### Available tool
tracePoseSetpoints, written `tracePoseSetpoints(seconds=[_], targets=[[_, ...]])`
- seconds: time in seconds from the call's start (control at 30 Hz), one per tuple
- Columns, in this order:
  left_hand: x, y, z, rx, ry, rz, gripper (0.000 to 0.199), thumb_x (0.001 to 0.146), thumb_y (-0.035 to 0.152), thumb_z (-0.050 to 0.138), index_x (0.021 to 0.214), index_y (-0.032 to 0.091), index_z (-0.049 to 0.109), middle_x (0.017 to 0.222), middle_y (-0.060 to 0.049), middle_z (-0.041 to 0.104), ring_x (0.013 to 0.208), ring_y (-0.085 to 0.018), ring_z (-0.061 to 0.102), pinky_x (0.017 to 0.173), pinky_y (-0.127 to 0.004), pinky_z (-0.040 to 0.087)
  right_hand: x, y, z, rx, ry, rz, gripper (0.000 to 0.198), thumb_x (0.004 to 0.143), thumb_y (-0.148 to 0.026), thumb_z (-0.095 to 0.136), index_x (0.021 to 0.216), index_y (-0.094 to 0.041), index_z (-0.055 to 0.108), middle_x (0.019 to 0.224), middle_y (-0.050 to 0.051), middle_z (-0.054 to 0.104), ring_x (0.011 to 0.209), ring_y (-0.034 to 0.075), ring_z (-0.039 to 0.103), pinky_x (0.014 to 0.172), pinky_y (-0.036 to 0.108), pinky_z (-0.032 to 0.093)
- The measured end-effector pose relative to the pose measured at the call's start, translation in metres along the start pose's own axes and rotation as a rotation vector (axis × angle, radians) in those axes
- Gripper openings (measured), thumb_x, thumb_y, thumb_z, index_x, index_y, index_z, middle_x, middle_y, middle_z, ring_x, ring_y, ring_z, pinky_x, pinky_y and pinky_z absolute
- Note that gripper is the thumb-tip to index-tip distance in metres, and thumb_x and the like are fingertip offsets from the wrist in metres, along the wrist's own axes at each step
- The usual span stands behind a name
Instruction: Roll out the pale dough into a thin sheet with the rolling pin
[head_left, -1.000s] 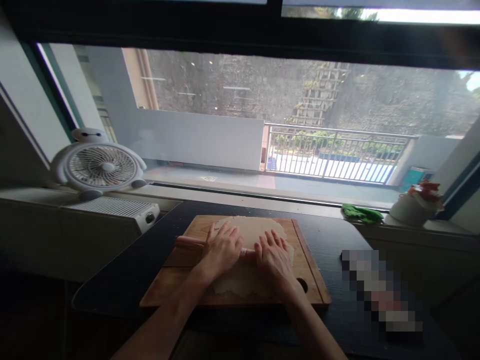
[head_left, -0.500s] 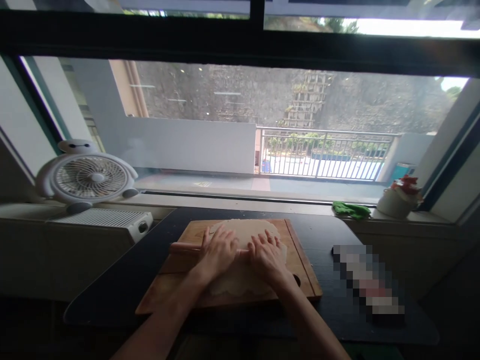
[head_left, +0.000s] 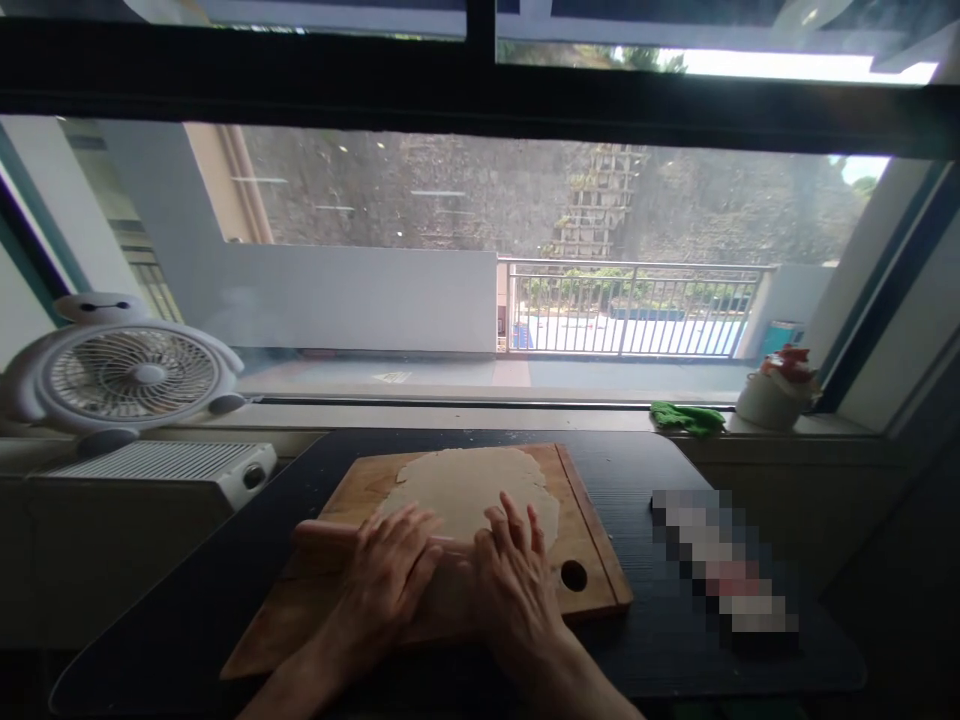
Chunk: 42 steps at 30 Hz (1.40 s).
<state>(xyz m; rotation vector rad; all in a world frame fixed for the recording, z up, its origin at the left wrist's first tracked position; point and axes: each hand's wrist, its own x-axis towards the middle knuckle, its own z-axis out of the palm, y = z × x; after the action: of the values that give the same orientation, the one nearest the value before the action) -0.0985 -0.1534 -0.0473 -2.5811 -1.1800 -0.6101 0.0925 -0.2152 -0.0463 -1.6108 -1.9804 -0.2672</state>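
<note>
A pink rolling pin [head_left: 324, 533] lies crosswise over a thin sheet of pale dough [head_left: 472, 490] on a wooden cutting board [head_left: 592, 530]. My left hand [head_left: 394, 565] rests on the pin left of its middle, fingers curved over it. To the right, my right hand [head_left: 516, 575] bears on the pin too, its fingers bent and somewhat apart. The pin's right end is hidden beneath this hand. Most of the dough shows beyond the hands, with a ragged far edge; the near part is covered by hands and shadow.
The board sits on a dark table [head_left: 637, 660]. On the right lies a pixelated long object [head_left: 724, 565]. A green cloth [head_left: 686, 418] and a white pot [head_left: 772, 398] stand along the windowsill; a white fan [head_left: 146, 375] is at left above a white slatted unit [head_left: 165, 470].
Both hands and the rolling pin have come back toward me, uncovering more of the dough's far part and the board's hole. The camera view has shifted too.
</note>
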Motion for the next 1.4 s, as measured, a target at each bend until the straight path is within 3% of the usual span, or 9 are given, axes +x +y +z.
tracePoseSetpoints(seconds=[0.1, 0.33, 0.6, 0.73, 0.9, 1.1, 1.2, 1.3, 1.4], targets=[[-0.011, -0.007, -0.004, -0.002, -0.05, 0.016, 0.039, 0.093, 0.034, 0.037, 0.129, 0.029, 0.049, 0.136, -0.002, 0.048, 0.128, -0.022, 0.039, 0.107, -0.045, 0.026, -0.001, 0.002, 0.0, -0.065, 0.065, -0.045, 0.027, 0.093, -0.03, 0.038, 0.096, -0.016, 0.061, 0.124, 0.011, 0.053, 0.134, 0.024, 0.025, 0.112, 0.046, 0.013], [0.038, -0.008, 0.02, 0.011, -0.012, 0.027, 0.038, 0.091, 0.037, 0.038, 0.125, 0.029, 0.054, 0.131, -0.004, 0.053, 0.126, -0.025, 0.041, 0.106, -0.049, 0.026, 0.029, 0.014, 0.014, -0.158, 0.045, -0.014, 0.029, 0.09, -0.033, 0.043, 0.084, -0.017, 0.066, 0.102, 0.009, 0.06, 0.114, 0.024, 0.045, 0.108, 0.043, 0.023], [0.077, 0.016, 0.025, 0.005, -0.122, 0.042, 0.041, 0.093, 0.03, 0.031, 0.125, 0.023, 0.055, 0.133, -0.006, 0.051, 0.131, -0.025, 0.034, 0.11, -0.053, 0.013, -0.001, 0.115, -0.048, -0.173, -0.03, 0.167, 0.035, 0.093, -0.024, 0.03, 0.081, -0.016, 0.061, 0.099, 0.01, 0.057, 0.102, 0.021, 0.046, 0.095, 0.038, 0.033], [0.135, 0.029, 0.032, 0.031, -0.333, 0.015, 0.04, 0.091, 0.025, 0.033, 0.126, 0.025, 0.053, 0.139, -0.005, 0.044, 0.134, -0.029, 0.027, 0.106, -0.058, 0.017, 0.02, 0.141, -0.041, -0.179, -0.064, 0.294, 0.031, 0.092, -0.023, 0.032, 0.085, -0.015, 0.061, 0.098, 0.011, 0.059, 0.098, 0.021, 0.049, 0.087, 0.035, 0.036], [0.167, 0.029, 0.032, 0.048, -0.426, -0.006, 0.04, 0.089, 0.03, 0.039, 0.127, 0.025, 0.052, 0.139, -0.009, 0.043, 0.129, -0.037, 0.033, 0.095, -0.066, 0.027, 0.039, 0.139, -0.029, -0.157, -0.097, 0.345, 0.035, 0.093, -0.027, 0.031, 0.095, -0.015, 0.064, 0.114, 0.013, 0.058, 0.109, 0.024, 0.049, 0.089, 0.037, 0.037], [0.089, 0.044, 0.024, 0.024, -0.179, 0.015, 0.046, 0.093, 0.042, 0.028, 0.13, 0.023, 0.049, 0.137, -0.005, 0.046, 0.134, -0.027, 0.028, 0.11, -0.053, 0.011, -0.026, 0.109, -0.044, -0.116, -0.095, 0.258, 0.042, 0.095, -0.033, 0.028, 0.132, -0.017, 0.043, 0.135, 0.008, 0.045, 0.131, 0.024, 0.028, 0.104, 0.038, 0.025], [0.065, 0.052, 0.021, 0.004, -0.094, 0.05, 0.049, 0.093, 0.045, 0.03, 0.136, 0.025, 0.041, 0.141, -0.005, 0.041, 0.135, -0.025, 0.025, 0.111, -0.052, 0.009, -0.05, 0.094, -0.057, -0.141, -0.083, 0.191, 0.042, 0.092, -0.021, 0.037, 0.133, -0.014, 0.04, 0.128, 0.01, 0.05, 0.123, 0.024, 0.038, 0.102, 0.038, 0.028], [0.082, 0.059, 0.026, -0.014, -0.103, 0.074, 0.047, 0.094, 0.042, 0.027, 0.134, 0.023, 0.043, 0.141, -0.006, 0.041, 0.134, -0.025, 0.026, 0.11, -0.051, 0.012, -0.056, 0.089, -0.069, -0.143, -0.1, 0.21, 0.03, 0.089, -0.017, 0.042, 0.117, -0.019, 0.053, 0.103, 0.005, 0.059, 0.099, 0.021, 0.051, 0.089, 0.035, 0.038], [0.132, 0.067, 0.04, -0.045, -0.202, 0.069, 0.045, 0.095, 0.035, 0.024, 0.132, 0.023, 0.046, 0.14, -0.006, 0.043, 0.133, -0.027, 0.028, 0.107, -0.054, 0.017, -0.055, 0.094, -0.072, -0.179, -0.096, 0.265, 0.02, 0.09, -0.02, 0.042, 0.099, -0.021, 0.06, 0.09, 0.004, 0.058, 0.088, 0.021, 0.052, 0.083, 0.036, 0.041]])
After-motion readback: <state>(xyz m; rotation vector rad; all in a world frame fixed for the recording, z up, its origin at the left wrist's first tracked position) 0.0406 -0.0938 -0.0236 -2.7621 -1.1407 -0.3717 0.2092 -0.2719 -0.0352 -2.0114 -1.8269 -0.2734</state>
